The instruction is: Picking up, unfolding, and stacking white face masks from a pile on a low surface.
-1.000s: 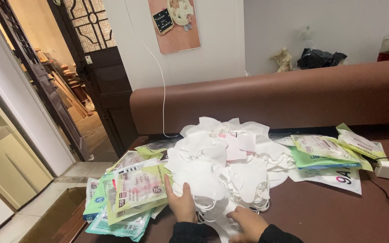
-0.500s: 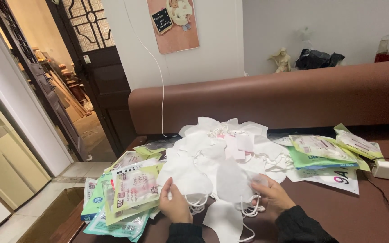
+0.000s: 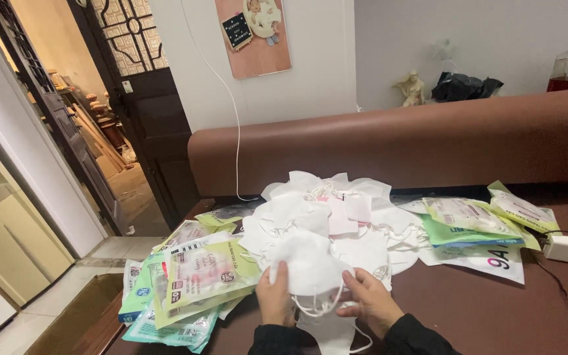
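I note a white face mask point(image 3: 309, 266) held at the near edge of the brown table point(image 3: 468, 309), at the front of the heap. My left hand point(image 3: 275, 297) grips its left lower edge with thumb on top, and my right hand point(image 3: 367, 302) pinches the ear loops point(image 3: 317, 306) beneath its right side (both hands closed on the mask, sleeves dark). Directly at 12 o'clock from the mask lies the pile of white masks point(image 3: 336, 217). At 9 o'clock sits a stack of green and white printed pouches point(image 3: 198, 279), overhanging the table's left edge. At 2 o'clock, a second stack of green pouches point(image 3: 474, 220), with a white charger block point(image 3: 565, 249) further right. Beyond, at 12 o'clock, a brown padded backrest point(image 3: 396, 144).
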